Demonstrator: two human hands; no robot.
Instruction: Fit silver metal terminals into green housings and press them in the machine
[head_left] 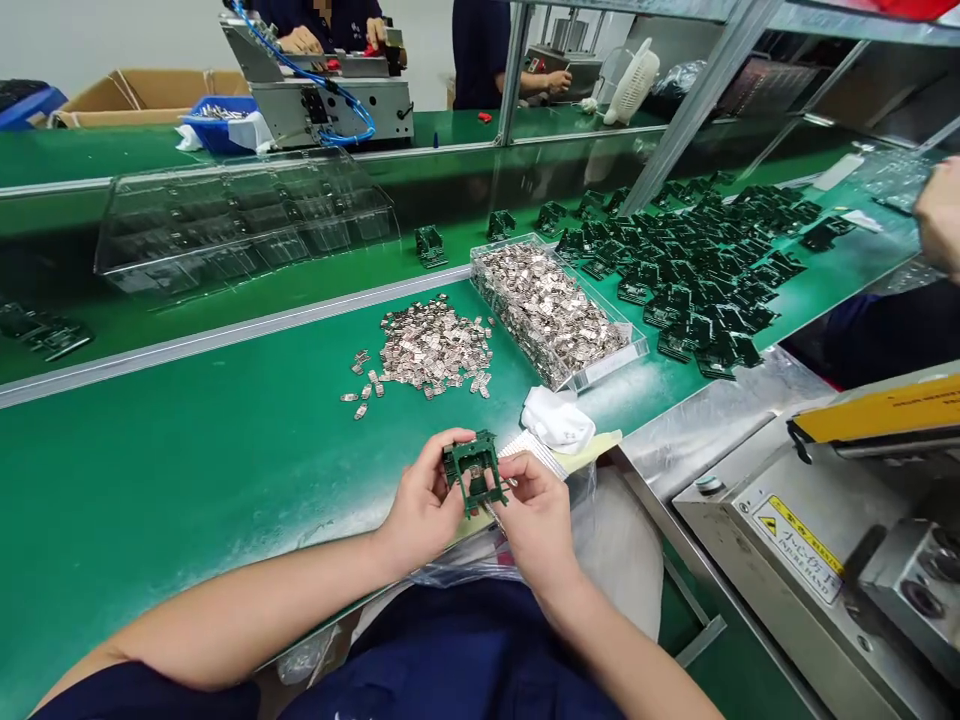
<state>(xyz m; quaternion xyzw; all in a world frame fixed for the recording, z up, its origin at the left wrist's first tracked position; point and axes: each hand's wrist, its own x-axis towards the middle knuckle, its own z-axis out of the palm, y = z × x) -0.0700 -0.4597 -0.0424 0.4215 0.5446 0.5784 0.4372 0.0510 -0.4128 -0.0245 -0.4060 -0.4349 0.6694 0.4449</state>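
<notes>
A dark green plastic housing (475, 472) is held up over the near edge of the green table. My left hand (426, 505) grips its left side, fingers behind it and thumb at the front. On the right side my right hand (536, 508) is closed on the housing's edge, with a thin metallic bit showing below the thumb. Small metal pieces (435, 345) lie in a loose pile beyond my hands. Behind and to the right, a clear tray (641, 347) holds many more of them. Many green housings (697, 260) are heaped at the right.
A white cloth (557, 418) lies just beyond my right hand. At the right stands a metal machine (787, 560) with a warning label. A clear plastic cover (247, 225) sits at the back left. Other people work across the table; another person's hand (939, 215) is at far right.
</notes>
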